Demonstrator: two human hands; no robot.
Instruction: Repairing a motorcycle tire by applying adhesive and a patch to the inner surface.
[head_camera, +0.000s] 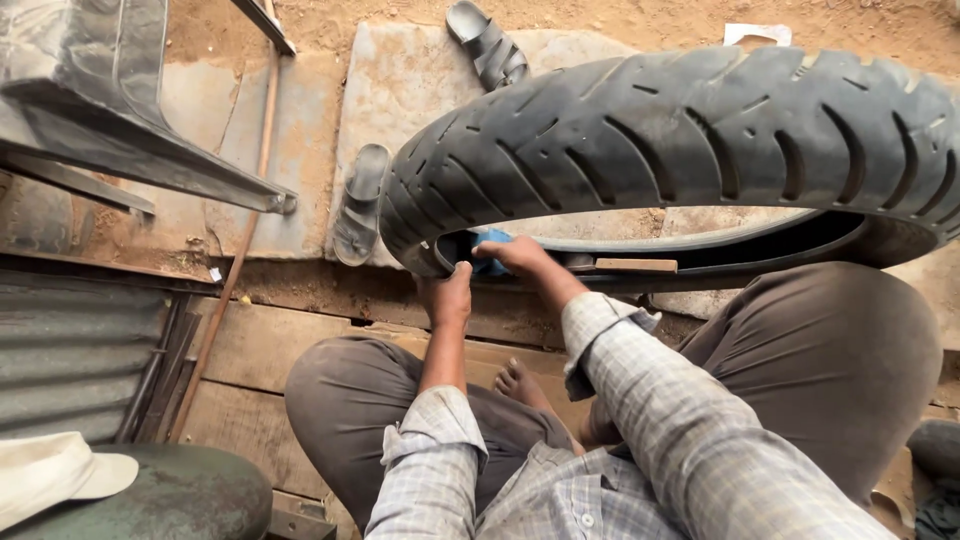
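Observation:
A large black tyre (690, 130) with slanted tread grooves stands upright in front of me, resting against my knees. My left hand (447, 297) grips the tyre's lower inner edge at the left. My right hand (512, 254) reaches inside the tyre and presses a blue cloth (487, 242) against the inner surface. A flat wooden piece (636, 265) lies wedged along the inner rim just to the right of my right hand. My bare foot (520, 383) shows between my legs.
Two dark sandals (360, 203) (488, 43) lie on concrete slabs (400, 80) beyond the tyre. A metal frame (110, 110) and a rod (240, 250) stand at left. Wooden planks (250, 350) lie under me. A white cap (55, 470) rests on a green drum (190, 495).

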